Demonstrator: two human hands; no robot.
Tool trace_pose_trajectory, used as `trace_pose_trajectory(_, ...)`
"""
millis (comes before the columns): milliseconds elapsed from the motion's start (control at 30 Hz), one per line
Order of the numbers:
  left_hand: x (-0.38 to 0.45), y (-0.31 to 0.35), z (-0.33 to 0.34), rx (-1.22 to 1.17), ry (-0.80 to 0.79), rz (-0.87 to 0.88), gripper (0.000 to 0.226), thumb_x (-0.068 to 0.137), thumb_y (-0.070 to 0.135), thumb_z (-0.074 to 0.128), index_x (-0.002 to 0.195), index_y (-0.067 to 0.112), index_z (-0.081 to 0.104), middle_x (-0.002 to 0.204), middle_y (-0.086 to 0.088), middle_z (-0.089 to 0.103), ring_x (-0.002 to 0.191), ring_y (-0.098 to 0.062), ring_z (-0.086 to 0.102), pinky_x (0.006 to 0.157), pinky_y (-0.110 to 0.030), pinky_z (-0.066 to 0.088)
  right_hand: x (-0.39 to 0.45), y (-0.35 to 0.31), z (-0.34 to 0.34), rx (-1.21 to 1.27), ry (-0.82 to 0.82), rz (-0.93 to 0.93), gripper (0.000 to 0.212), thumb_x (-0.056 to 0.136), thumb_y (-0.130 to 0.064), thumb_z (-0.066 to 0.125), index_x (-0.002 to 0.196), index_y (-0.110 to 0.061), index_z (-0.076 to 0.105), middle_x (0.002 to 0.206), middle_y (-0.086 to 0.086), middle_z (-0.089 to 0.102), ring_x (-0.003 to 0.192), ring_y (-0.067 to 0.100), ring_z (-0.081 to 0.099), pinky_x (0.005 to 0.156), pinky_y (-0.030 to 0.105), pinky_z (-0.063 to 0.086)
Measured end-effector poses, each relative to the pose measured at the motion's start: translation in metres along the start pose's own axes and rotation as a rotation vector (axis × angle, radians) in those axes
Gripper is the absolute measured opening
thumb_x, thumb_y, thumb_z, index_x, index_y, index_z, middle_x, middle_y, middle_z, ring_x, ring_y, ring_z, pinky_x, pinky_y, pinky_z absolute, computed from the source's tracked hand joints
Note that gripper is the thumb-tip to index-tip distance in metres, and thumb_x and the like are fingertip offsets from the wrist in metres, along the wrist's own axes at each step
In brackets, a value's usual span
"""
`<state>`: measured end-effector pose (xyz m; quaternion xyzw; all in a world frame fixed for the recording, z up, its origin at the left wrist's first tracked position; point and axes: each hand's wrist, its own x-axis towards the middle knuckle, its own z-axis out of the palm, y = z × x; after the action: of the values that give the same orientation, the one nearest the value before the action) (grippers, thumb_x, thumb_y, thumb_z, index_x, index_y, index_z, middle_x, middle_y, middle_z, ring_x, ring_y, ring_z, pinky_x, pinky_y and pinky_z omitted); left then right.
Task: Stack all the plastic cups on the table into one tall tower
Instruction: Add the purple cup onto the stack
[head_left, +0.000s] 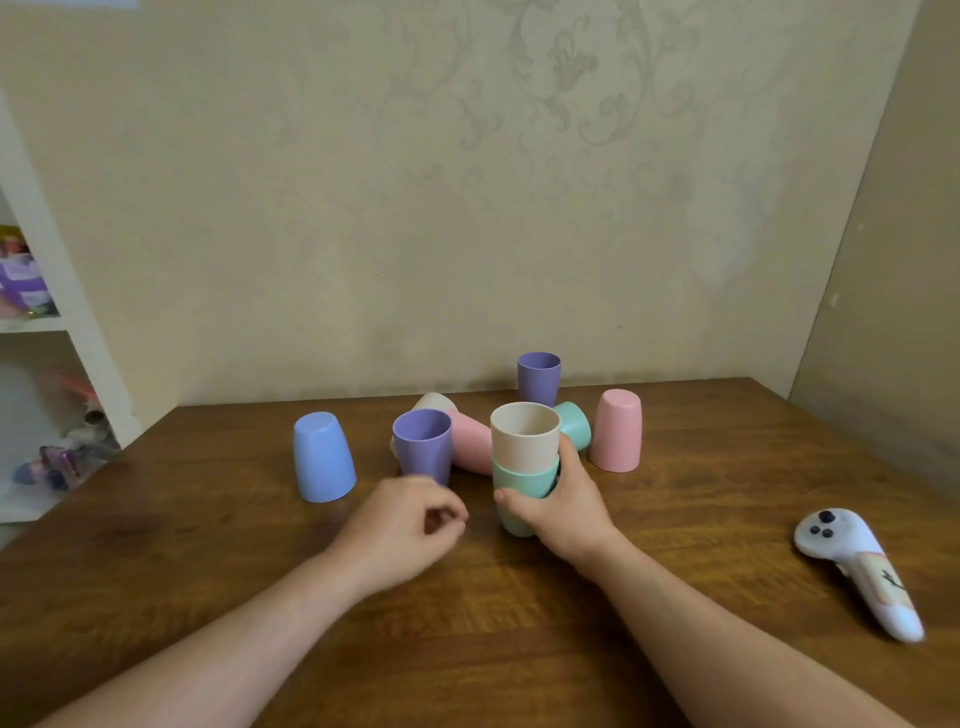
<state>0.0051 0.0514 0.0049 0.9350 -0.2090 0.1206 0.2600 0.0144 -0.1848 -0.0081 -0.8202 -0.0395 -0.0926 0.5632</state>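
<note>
A beige cup (524, 436) sits nested upright in a mint green cup (519, 493) at the table's middle, and my right hand (563, 501) grips the green one. My left hand (410, 519) hovers just left of it, fingers loosely curled, holding nothing. Right behind that hand stands an upright purple cup (422, 444). A blue cup (323, 457) stands upside down at the left, a pink cup (617, 430) upside down at the right. On their sides lie a pink cup (470, 441), a beige cup (432, 402) and a mint cup (575, 423). Another purple cup (538, 378) stands upright at the back.
A white handheld controller (857, 566) lies on the wooden table (519, 649) at the right. The wall runs close behind the table's far edge. A white shelf (47, 322) with toys stands at the left.
</note>
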Motion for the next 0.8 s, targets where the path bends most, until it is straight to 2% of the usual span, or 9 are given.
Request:
trace_pose_trajectory(67,0.012,-0.009,-0.021,0.009,0.257,-0.018,0.019,0.086,0.031,0.074,0.101,0.029,0.085,0.099,0.011,0.069,0.099,-0.013,0.068,0.088,-0.034,0.052,-0.002,0.002,0.005,0.000,0.021,-0.004,0.084,0.080,-0.031,0.093,0.143,-0.046,0.041,0.122,-0.022,0.064,0.112,0.002,0.064,0.100,0.033,0.055)
trace_pose_trajectory(133,0.031,-0.009,-0.040,0.027,0.340,-0.120,0.044,0.088,0.035,0.076,0.131,0.029,0.075,0.126,0.000,0.061,0.127,-0.027,0.058,0.104,-0.032,0.043,-0.002,0.002,0.013,-0.012,0.056,-0.022,0.081,0.079,-0.031,0.093,0.139,-0.048,0.041,0.120,-0.023,0.064,0.111,0.001,0.064,0.097,0.032,0.055)
trace_pose_trajectory(233,0.061,-0.003,-0.052,-0.089,0.146,-0.377,0.100,0.083,0.043,0.091,0.167,0.038,0.037,0.162,-0.009,0.036,0.155,-0.032,0.034,0.124,-0.038,0.033,-0.002,-0.001,0.024,-0.020,0.091,-0.041,0.081,0.077,-0.035,0.093,0.138,-0.049,0.042,0.123,-0.022,0.065,0.112,0.002,0.065,0.095,0.029,0.054)
trace_pose_trajectory(333,0.074,-0.006,-0.037,-0.285,-0.005,-0.498,0.123,0.076,0.041,0.098,0.174,0.038,0.023,0.169,-0.011,0.037,0.153,-0.032,0.044,0.117,-0.041,0.047,-0.002,-0.002,0.032,-0.037,0.140,-0.070,0.084,0.073,-0.042,0.091,0.143,-0.047,0.044,0.127,-0.021,0.066,0.115,0.006,0.065,0.097,0.034,0.055)
trace_pose_trajectory(433,0.070,-0.014,-0.015,-0.384,0.080,-0.484,0.115,0.077,0.024,0.098,0.171,0.032,0.032,0.151,-0.001,0.059,0.137,-0.027,0.060,0.104,-0.037,0.055,-0.003,-0.003,0.033,-0.063,0.171,-0.097,0.081,0.072,-0.049,0.090,0.137,-0.050,0.043,0.124,-0.022,0.064,0.113,0.005,0.064,0.093,0.031,0.054)
trace_pose_trajectory(533,0.062,-0.018,-0.002,-0.419,0.183,-0.519,0.118,0.078,0.026,0.099,0.172,0.028,0.028,0.158,-0.001,0.058,0.141,-0.027,0.059,0.110,-0.041,0.054,-0.001,-0.003,0.031,-0.045,0.125,-0.081,0.081,0.070,-0.059,0.089,0.135,-0.051,0.041,0.126,-0.021,0.063,0.115,0.006,0.065,0.097,0.034,0.058)
trace_pose_trajectory(600,0.058,-0.021,0.003,-0.452,0.189,-0.555,0.108,0.078,0.031,0.099,0.168,0.027,0.038,0.157,0.000,0.061,0.138,-0.027,0.061,0.111,-0.045,0.057,0.001,-0.006,0.029,-0.018,0.121,-0.065,0.076,0.071,-0.063,0.087,0.132,-0.051,0.042,0.125,-0.021,0.063,0.114,0.005,0.064,0.099,0.036,0.059)
trace_pose_trajectory(700,0.051,-0.019,0.002,-0.461,0.175,-0.566,0.079,0.081,0.031,0.098,0.149,0.026,0.058,0.139,0.002,0.071,0.121,-0.021,0.067,0.098,-0.041,0.062,0.004,-0.013,0.029,0.021,0.130,-0.038,0.070,0.076,-0.058,0.090,0.129,-0.047,0.045,0.123,-0.018,0.065,0.113,0.005,0.065,0.099,0.037,0.060)
trace_pose_trajectory(800,0.049,-0.011,-0.010,-0.556,0.280,-0.528,0.063,0.084,0.026,0.096,0.136,0.027,0.061,0.127,0.005,0.071,0.115,-0.019,0.068,0.080,-0.026,0.056,0.006,-0.017,0.035,0.008,0.119,-0.057,0.066,0.074,-0.053,0.090,0.128,-0.045,0.053,0.121,-0.019,0.068,0.112,0.004,0.066,0.097,0.034,0.059)
